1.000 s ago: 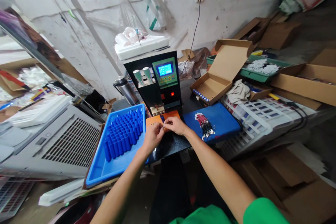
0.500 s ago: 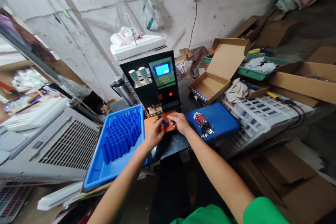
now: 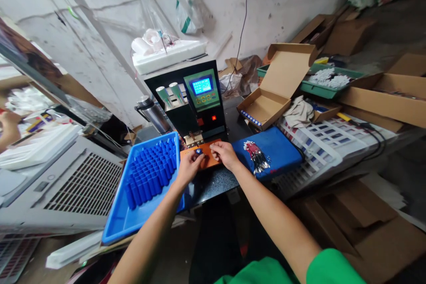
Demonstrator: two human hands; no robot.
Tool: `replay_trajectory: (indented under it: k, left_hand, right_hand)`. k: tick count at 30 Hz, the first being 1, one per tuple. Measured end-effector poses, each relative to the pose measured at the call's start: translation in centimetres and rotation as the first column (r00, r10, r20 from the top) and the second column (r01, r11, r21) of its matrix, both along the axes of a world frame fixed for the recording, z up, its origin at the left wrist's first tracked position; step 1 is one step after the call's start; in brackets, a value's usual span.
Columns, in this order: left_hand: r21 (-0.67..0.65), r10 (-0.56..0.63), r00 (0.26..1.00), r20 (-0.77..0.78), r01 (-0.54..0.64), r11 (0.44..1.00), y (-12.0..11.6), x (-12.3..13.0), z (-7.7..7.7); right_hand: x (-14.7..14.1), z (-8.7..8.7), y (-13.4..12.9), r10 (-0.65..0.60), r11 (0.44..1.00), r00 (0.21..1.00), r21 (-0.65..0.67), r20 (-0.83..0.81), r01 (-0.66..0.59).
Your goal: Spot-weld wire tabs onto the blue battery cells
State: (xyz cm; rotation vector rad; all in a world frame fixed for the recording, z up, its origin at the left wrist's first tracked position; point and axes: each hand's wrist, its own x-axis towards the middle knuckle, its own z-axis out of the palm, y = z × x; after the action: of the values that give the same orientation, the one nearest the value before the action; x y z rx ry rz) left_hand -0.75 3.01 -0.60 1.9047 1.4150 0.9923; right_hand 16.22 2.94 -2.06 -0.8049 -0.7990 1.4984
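Observation:
My left hand (image 3: 190, 164) is closed on a blue cylinder (image 3: 199, 151), whose round end faces up just below the metal tips of a black machine (image 3: 218, 129) with a lit blue screen. Beside it, over the orange plate (image 3: 208, 159), my right hand (image 3: 223, 153) is pinched; whatever is between its fingertips is too small to make out. Many blue cylinders stand in rows in a blue tray (image 3: 115, 219) on the left. A bundle of red and black wires (image 3: 258, 157) lies on a blue pad (image 3: 284, 146) to the right.
Behind the tray stands a steel flask (image 3: 153, 115). An open cardboard box (image 3: 274, 106) with several blue-white pieces sits behind the pad. White crates (image 3: 319, 142), a green tray (image 3: 324, 91) and more cartons are on the right. Another person's hand (image 3: 9, 126) shows at the far left.
The blue cylinder in my left hand has turned so that its end faces up. My left hand has shifted slightly left and down. The view has moved a little, and another person's hand has appeared.

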Motion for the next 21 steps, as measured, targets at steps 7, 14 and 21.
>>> replay_trajectory:
  k: [7,14,21]
  left_hand:
    - [-0.041,-0.032,0.991,0.127,0.038,0.998,0.1,0.6,-0.4]
    - [-0.036,-0.019,0.991,0.13,0.024,0.999,-0.1,0.6,-0.9]
    - [-0.007,-0.03,0.989,0.141,0.031,0.999,-0.2,0.6,-1.5]
  right_hand:
    - [-0.4,0.4,0.0,-0.045,0.999,0.997,-0.015,0.063,0.046]
    - [-1.7,1.3,0.1,-0.111,0.994,0.986,-0.005,0.128,0.113]
    - [-2.7,1.8,0.4,-0.104,0.994,0.987,0.049,0.122,0.099]
